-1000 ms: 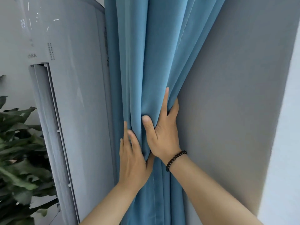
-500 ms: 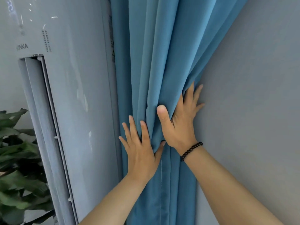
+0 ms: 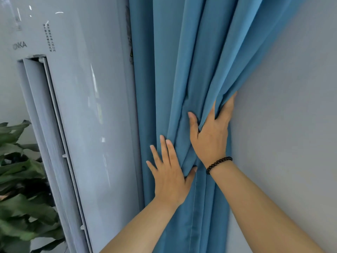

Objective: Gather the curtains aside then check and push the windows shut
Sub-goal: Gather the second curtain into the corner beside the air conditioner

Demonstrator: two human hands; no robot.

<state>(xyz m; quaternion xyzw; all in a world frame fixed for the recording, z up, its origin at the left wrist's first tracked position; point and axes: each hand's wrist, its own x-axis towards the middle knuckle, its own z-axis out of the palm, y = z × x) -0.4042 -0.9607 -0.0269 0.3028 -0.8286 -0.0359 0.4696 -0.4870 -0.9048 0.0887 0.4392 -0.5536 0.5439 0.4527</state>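
Observation:
A blue curtain (image 3: 173, 73) hangs bunched in folds between a white floor-standing air conditioner and a grey wall. My right hand (image 3: 211, 136), with a black bead bracelet at the wrist, is shut on a bundle of folds, thumb in front and fingers tucked behind the cloth by the wall. My left hand (image 3: 169, 172) lies flat on the curtain just below and left of it, fingers spread, thumb hooked round a fold. No window is in view.
The tall white air conditioner (image 3: 76, 125) stands directly left of the curtain. A green leafy plant (image 3: 20, 179) fills the lower left corner. The grey wall (image 3: 284, 125) takes up the right side.
My right hand has slid right and clutched more folds toward the wall. My left hand has opened flat against the cloth. The view has shifted slightly left.

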